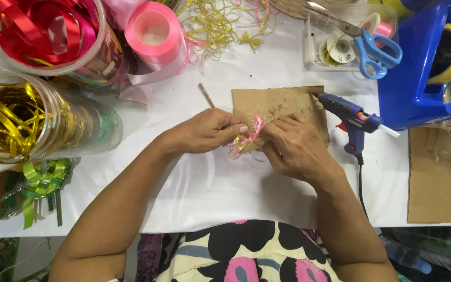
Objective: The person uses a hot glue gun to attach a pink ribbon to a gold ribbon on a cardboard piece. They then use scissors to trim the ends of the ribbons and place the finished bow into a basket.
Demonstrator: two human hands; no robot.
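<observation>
A: Pink-and-gold ribbon bow point(247, 140), who's got it?

B: Me, both hands. My left hand point(207, 130) pinches it at the fingertips, closed tight. My right hand point(294, 148) grips the other side, fingers curled narrow.

A: Position?

B: Between the two hands, over the near edge of the cardboard sheet point(277, 106). Blue glue gun point(352, 119) lies just right of it, untouched.

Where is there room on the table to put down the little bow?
Bare white cloth lies in front of both hands, between the green ribbon and the glue gun's cord. The back edge is crowded: pink ribbon roll, gold string, scissors.
</observation>
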